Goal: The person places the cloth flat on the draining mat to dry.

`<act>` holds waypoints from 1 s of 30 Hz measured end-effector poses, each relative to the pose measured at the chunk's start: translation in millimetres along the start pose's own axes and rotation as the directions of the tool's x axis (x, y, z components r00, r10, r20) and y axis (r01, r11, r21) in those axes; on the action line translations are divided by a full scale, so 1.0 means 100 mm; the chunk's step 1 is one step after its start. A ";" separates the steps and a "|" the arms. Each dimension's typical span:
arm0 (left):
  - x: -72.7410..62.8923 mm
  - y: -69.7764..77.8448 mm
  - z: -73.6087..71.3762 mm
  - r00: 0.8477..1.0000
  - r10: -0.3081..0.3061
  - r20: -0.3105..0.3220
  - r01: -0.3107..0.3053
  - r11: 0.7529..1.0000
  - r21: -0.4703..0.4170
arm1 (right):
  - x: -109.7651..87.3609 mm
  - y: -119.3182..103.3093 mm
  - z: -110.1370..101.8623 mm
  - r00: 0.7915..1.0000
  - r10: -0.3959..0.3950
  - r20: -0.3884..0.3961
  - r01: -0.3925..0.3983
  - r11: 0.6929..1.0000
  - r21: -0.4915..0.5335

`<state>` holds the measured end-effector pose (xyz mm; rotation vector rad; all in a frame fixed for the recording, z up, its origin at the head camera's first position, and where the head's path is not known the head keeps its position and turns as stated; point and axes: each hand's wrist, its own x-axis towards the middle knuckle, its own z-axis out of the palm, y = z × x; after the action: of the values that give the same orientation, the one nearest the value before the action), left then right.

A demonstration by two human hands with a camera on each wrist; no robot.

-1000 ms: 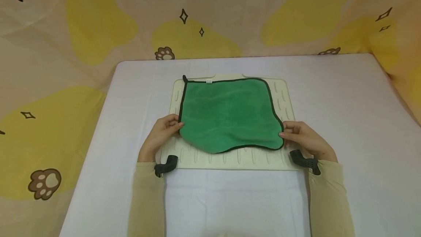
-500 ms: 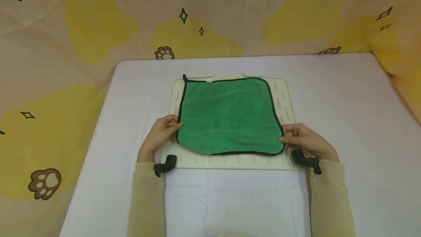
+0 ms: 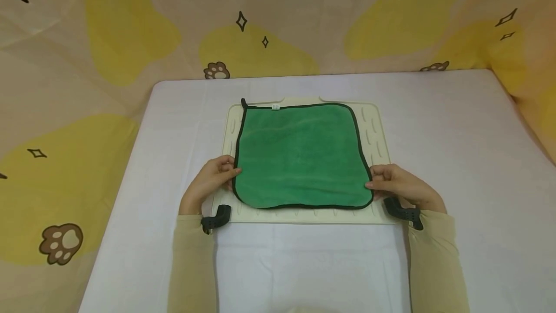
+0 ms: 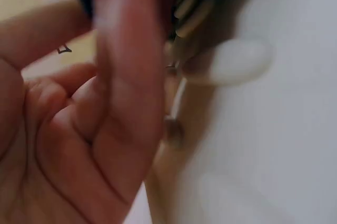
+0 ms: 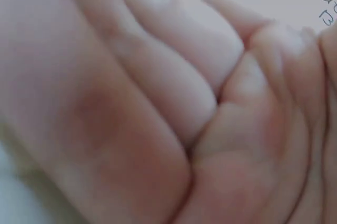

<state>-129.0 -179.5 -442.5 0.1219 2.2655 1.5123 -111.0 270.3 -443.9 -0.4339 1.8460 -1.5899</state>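
Note:
A green cloth [image 3: 299,153] with a dark edging lies spread over a cream ribbed board [image 3: 373,124] in the head view. It has a small white tag on its far edge and a dark loop at the far left corner. My left hand [image 3: 210,180] pinches the cloth's left edge near the front, thumb on top. My right hand [image 3: 401,185] pinches the right edge close to the front right corner, also thumb uppermost. The left wrist view shows curled left fingers [image 4: 126,77] at the dark edging. Right fingers [image 5: 158,66] fill the right wrist view, where the cloth is hidden.
The board lies on a table [image 3: 456,124] covered in white. Behind and to the left hangs a patterned curtain [image 3: 278,18] with yellow patches and paw prints. Dark wrist mounts [image 3: 217,219] stick out from both sleeves [image 3: 436,260] over the board's front corners.
The cloth's front edge has come nearer and straightened, and its curled-under front left part has spread flat. Both hands have moved slightly toward the front, still pinching the edges.

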 end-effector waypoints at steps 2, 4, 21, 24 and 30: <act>0.00 0.00 0.00 0.999 -0.009 0.034 0.008 0.999 0.032 | 0.02 -0.01 0.02 0.999 0.015 -0.034 -0.016 1.000 -0.003; -0.01 0.00 -0.01 0.998 -0.017 0.059 0.013 0.998 0.066 | 0.04 -0.01 0.04 0.997 0.029 -0.074 -0.029 1.000 -0.002; -0.03 -0.03 -0.08 0.995 0.001 0.095 -0.011 0.994 0.108 | 0.10 -0.10 0.13 0.952 0.165 -0.259 -0.215 0.960 -0.177; -0.04 -0.02 -0.08 0.995 0.008 0.096 -0.017 0.996 0.089 | 0.09 -0.09 0.11 0.948 0.171 -0.268 -0.227 0.954 -0.194; -0.02 -0.03 -0.06 0.996 -0.008 0.087 0.001 0.996 0.084 | 0.09 -0.08 0.08 0.944 0.182 -0.275 -0.234 0.957 -0.170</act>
<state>-129.1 -186.2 -442.8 0.2031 2.2583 1.3824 -113.6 256.7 -439.0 -0.1128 2.1810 -1.3719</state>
